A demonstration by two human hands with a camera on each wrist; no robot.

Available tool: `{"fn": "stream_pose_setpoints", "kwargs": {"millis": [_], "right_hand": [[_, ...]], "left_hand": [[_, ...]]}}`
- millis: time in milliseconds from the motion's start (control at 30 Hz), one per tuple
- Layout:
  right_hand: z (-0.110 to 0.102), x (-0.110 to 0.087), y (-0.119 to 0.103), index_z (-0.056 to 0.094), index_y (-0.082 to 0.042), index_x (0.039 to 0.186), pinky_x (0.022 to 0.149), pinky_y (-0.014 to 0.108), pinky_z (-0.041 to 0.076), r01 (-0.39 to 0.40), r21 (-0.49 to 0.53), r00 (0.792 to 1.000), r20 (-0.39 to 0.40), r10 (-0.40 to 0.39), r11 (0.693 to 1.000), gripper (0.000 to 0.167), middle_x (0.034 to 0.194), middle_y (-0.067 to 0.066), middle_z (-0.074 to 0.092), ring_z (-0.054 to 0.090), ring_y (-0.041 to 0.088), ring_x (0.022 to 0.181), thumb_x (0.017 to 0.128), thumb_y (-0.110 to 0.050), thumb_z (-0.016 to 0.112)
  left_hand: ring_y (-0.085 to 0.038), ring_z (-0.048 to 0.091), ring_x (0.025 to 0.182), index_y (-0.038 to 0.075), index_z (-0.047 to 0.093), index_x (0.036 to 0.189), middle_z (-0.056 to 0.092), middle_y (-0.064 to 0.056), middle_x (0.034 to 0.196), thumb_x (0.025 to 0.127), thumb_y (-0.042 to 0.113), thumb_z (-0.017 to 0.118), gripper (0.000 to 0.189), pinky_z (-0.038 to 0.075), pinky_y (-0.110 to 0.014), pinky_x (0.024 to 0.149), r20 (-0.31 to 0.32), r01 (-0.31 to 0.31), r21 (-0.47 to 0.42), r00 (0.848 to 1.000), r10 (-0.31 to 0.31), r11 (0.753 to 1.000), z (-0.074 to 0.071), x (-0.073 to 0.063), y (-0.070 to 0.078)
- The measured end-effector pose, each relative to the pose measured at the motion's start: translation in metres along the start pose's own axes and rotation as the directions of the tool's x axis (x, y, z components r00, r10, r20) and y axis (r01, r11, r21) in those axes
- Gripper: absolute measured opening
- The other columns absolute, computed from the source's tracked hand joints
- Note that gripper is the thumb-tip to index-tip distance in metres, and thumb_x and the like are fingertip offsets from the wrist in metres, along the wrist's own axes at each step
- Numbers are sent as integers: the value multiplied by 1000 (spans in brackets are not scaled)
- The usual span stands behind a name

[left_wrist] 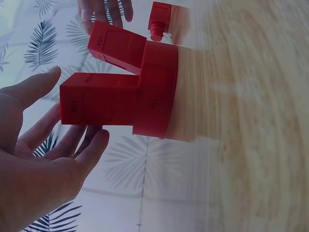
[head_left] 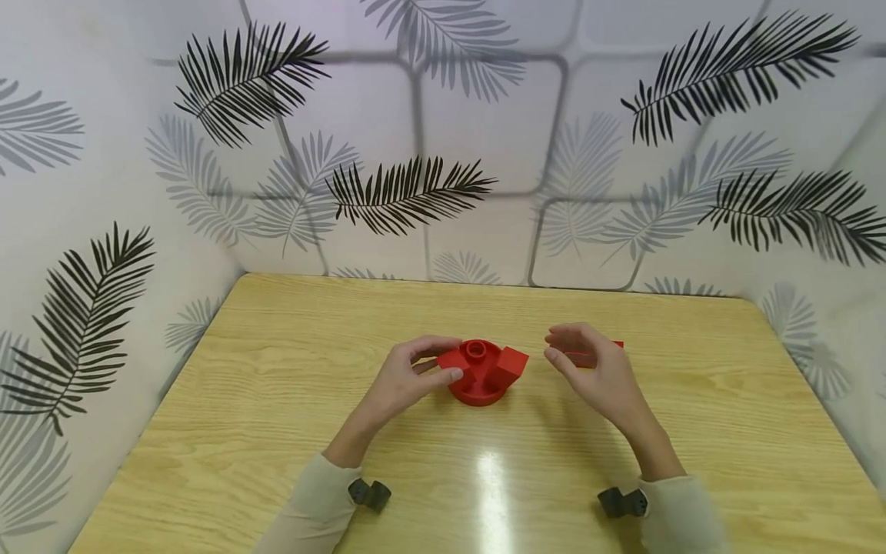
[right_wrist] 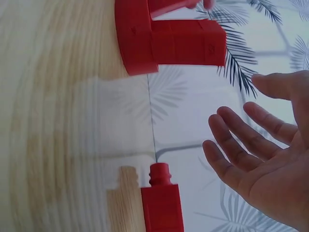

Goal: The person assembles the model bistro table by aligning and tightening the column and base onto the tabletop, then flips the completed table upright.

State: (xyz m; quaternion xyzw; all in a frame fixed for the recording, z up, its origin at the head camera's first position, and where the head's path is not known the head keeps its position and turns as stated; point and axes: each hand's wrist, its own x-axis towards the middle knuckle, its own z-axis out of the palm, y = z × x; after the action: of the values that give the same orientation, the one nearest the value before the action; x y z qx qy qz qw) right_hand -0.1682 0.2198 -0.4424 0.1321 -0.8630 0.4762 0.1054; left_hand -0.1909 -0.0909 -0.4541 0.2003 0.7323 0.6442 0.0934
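Observation:
A red round base (head_left: 479,399) sits on the table with an empty ring-shaped socket at its back. Two red rectangular blocks rise from it, leaning outward: a left block (left_wrist: 99,99) and a right block (head_left: 511,364). Around the left block my left hand (head_left: 404,377) is loosely spread; in the left wrist view the thumb stands apart from it, and whether the fingers touch is unclear. My right hand (head_left: 602,377) hovers right of the base, its fingers relaxed and holding nothing. Beyond it a third red block (right_wrist: 163,208) with a ridged peg end lies on the table, partly hidden in the head view.
The wood-grain table (head_left: 291,331) reflects a bright light near its front. A pale wall covering (head_left: 374,115) with a leaf pattern rises behind and at both sides. Dark wrist cameras (head_left: 370,495) sit at both sleeves.

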Motion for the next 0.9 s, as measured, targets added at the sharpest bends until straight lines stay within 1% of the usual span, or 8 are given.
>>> {"fn": "stream_pose_setpoints", "kwargs": {"millis": [67, 133, 233, 333, 433, 500, 733, 900], "right_hand": [[-6, 0, 3, 66, -4, 125, 88, 20, 57, 13, 6, 1000, -20, -13, 1000, 31, 117, 12, 73, 70, 15, 104, 98, -17, 72], [-11, 0, 6, 66, -1, 125, 88, 16, 55, 21, 21, 999, -31, -21, 1000, 31, 118, 15, 72, 70, 13, 103, 98, -13, 72], [-19, -2, 10, 66, 0, 126, 88, 14, 54, 27, 8, 998, -50, -26, 1000, 31, 119, 16, 71, 69, 10, 103, 98, -12, 71], [-28, -3, 13, 66, -1, 126, 88, 13, 53, 30, -30, 997, -73, -32, 999, 30, 120, 14, 71, 68, 15, 106, 98, -12, 71], [-35, -4, 17, 66, -1, 125, 90, 12, 52, 22, -50, 995, -95, -27, 999, 30, 121, 12, 71, 67, 24, 109, 98, -13, 71], [-41, -4, 20, 66, 0, 125, 91, 11, 51, 10, -53, 994, -104, -15, 999, 30, 122, 13, 70, 65, 25, 111, 98, -13, 70], [-54, -6, 35, 65, 2, 127, 93, 13, 51, -25, -24, 992, -126, 22, 999, 33, 124, 16, 67, 63, 14, 112, 98, -14, 72], [-60, -8, 43, 65, 0, 128, 93, 14, 51, -53, -17, 990, -130, 50, 998, 35, 124, 12, 67, 62, 13, 114, 97, -15, 73]], "left_hand": [[-29, 60, 123, -2, 67, 129, 64, -23, 130, 89, 6, 80, 43, 48, -44, 110, -23, -41, 31, 999, 42, 999, 2, -2, 2], [-28, 61, 121, 0, 69, 127, 66, -21, 127, 89, 7, 81, 40, 47, -47, 110, -44, -87, 90, 995, 91, 992, 5, -3, 5], [-25, 62, 120, 7, 72, 124, 69, -13, 124, 88, 9, 82, 37, 47, -51, 109, -75, -145, 208, 984, 163, 967, 12, -5, 9], [-23, 61, 120, 9, 74, 122, 69, -6, 124, 88, 9, 82, 35, 49, -51, 107, -95, -167, 285, 975, 202, 944, 20, -8, 14], [-24, 61, 120, 7, 74, 121, 68, -6, 124, 88, 8, 81, 33, 52, -49, 103, -105, -169, 311, 972, 211, 935, 29, -10, 20], [-26, 61, 119, 5, 74, 121, 67, -7, 124, 89, 6, 80, 33, 54, -50, 100, -107, -168, 323, 971, 212, 932, 35, -10, 23], [-32, 63, 113, -2, 73, 119, 66, -13, 122, 89, 5, 79, 32, 61, -47, 88, -110, -173, 402, 966, 235, 899, 54, -9, 31], [-36, 65, 110, -2, 72, 121, 66, -14, 122, 90, 6, 79, 33, 62, -48, 85, -103, -152, 408, 972, 211, 900, 67, -6, 36]]}}
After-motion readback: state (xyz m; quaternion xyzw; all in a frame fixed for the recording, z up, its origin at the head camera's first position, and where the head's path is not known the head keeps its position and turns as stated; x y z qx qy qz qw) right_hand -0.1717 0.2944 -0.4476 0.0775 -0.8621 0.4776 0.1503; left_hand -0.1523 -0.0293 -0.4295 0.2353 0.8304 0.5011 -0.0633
